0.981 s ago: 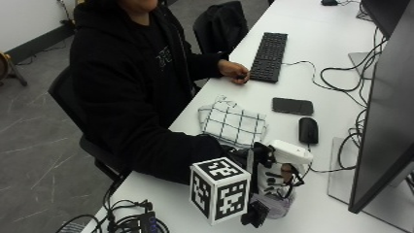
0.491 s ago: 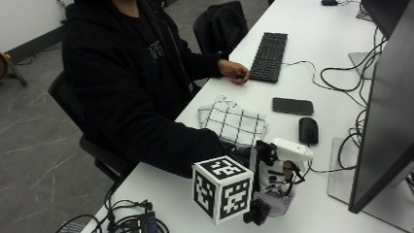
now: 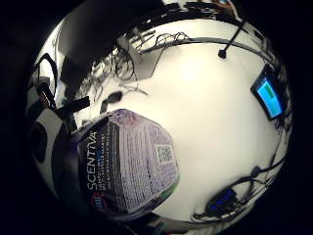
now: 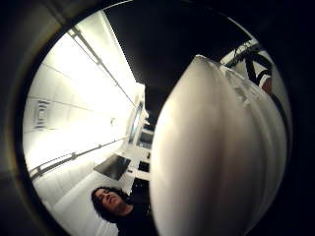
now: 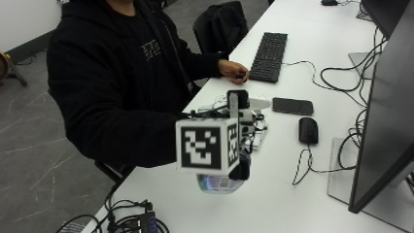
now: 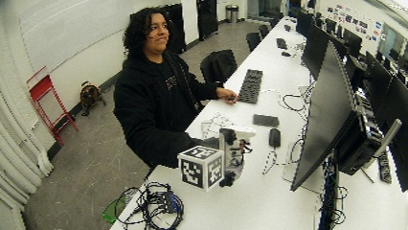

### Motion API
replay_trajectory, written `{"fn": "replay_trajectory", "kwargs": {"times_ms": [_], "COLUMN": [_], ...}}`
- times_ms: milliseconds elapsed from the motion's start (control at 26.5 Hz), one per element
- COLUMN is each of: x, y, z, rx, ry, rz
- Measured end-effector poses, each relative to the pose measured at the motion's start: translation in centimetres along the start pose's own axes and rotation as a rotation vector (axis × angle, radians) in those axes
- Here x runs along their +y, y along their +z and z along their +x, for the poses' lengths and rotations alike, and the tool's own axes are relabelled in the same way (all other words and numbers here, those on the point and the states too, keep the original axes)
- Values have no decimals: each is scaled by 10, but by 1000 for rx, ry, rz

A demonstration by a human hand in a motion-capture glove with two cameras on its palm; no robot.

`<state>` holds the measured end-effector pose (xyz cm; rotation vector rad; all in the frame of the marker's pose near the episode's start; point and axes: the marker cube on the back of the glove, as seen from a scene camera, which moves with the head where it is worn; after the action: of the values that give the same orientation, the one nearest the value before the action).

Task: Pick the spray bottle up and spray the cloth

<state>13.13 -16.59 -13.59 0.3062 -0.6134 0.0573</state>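
In the outside view my gloved right hand grips the spray bottle and holds it upright, clear of the white table. The bottle's white spray head points toward the far side of the table. Only a corner of the checked cloth shows behind the hand; the wide outside view shows the cloth lying flat near the table's front edge. The bottle's purple label fills the little finger side palm view. Its white neck fills the thumb side palm view.
A black phone and a black mouse lie just beyond the cloth. The person's bare left hand rests by a black keyboard. A large monitor stands to the right, and cables lie at the near corner.
My hand has risen with the spray bottle, lifting it off the table and carrying it toward the cloth. The bare hand at the keyboard has not moved.
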Motion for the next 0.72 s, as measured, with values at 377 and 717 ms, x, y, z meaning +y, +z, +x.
{"fn": "replay_trajectory", "kwargs": {"times_ms": [377, 717], "x": [36, 45], "y": [26, 65], "z": [-66, -82], "rx": [434, 749], "ry": [-138, -81], "rz": [-497, -812]}}
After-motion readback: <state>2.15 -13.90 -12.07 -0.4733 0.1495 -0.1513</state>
